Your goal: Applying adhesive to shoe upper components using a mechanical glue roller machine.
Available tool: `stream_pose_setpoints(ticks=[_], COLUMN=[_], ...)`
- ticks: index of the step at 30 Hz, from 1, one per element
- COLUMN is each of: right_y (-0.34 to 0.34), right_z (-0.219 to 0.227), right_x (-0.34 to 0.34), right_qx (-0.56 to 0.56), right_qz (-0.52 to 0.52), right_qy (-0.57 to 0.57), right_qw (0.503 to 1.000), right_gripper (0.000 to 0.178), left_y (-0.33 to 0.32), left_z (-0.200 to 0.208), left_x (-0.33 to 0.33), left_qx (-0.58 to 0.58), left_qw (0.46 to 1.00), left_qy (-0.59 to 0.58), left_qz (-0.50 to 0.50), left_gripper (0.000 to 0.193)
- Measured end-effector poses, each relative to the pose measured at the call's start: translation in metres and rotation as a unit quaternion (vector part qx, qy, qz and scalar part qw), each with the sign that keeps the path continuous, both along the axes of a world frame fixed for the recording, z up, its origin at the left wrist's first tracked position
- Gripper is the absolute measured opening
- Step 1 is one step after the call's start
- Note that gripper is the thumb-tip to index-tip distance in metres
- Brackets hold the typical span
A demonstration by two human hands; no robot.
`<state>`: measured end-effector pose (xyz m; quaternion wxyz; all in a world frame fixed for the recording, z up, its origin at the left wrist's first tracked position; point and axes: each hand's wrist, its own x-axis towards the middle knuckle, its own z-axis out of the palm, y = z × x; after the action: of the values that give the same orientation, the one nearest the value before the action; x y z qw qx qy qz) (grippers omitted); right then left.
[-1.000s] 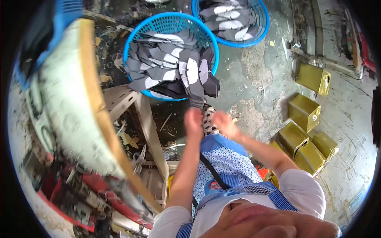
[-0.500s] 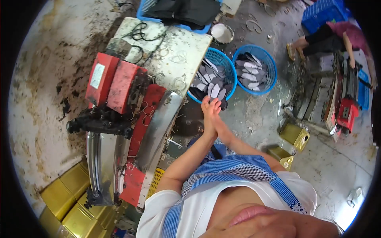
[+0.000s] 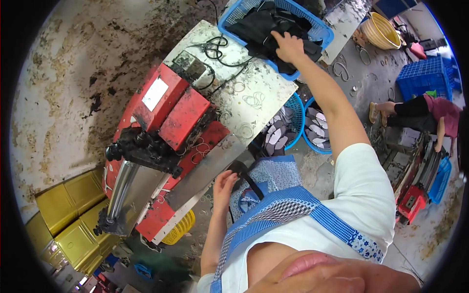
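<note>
"Where are the flat, floppy black pieces (image 3: 259,27)?"

"In one rectangular blue plastic basket (image 3: 320,35) on the white bench (image 3: 271,90); they overlap, so I can't count them. My right hand (image 3: 289,48) is on them, index finger outstretched, the others partly curled; I can't tell whether it grips any."

"Your left?"

"My left hand (image 3: 224,188) is half open; whether it holds the dark thing (image 3: 238,168) beside it is unclear."

"Beyond?"

"Two round blue plastic baskets (image 3: 300,117) of grey-and-white pieces (image 3: 276,136), one partly behind the bench, one behind my arm."
</note>
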<state>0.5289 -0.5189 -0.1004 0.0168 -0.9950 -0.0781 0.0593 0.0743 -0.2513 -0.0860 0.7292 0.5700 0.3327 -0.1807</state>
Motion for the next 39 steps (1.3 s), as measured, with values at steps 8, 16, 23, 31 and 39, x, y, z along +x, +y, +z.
stream_pose_setpoints(ticks=[8, 16, 23, 31, 39], right_y=[-0.074, -0.094, -0.052, -0.106, -0.098], right_z=[0.08, 0.04, 0.05, 0.073, 0.079], right_x=[0.048, -0.145, -0.269, -0.325, -0.245], right_qx=[0.488, 0.886, 0.735, 0.641, 0.629], right_qz=[-0.101, -0.094, -0.253, -0.254, -0.177], right_qy=[0.203, 0.36, 0.295, 0.286, 0.235], right_qw=[0.843, 0.276, 0.556, 0.666, 0.719], right_gripper=[0.043, 0.04, 0.058, 0.064, 0.064], left_y=[-0.015, -0.039, -0.122, -0.187, -0.104], left_z=[0.021, 0.047, 0.011, 0.012, 0.01], left_x=[0.045, 0.201, 0.201, 0.131, 0.083], left_qx=[-0.01, -0.08, -0.112, -0.042, 0.118], left_qw=[1.0, 0.97, 0.973, 0.928, 0.9], left_qy=[-0.009, -0.223, -0.196, -0.325, -0.377], left_qz=[0.019, 0.051, -0.054, -0.178, -0.186], left_gripper=[0.035, 0.037, 0.081, 0.099, 0.066])
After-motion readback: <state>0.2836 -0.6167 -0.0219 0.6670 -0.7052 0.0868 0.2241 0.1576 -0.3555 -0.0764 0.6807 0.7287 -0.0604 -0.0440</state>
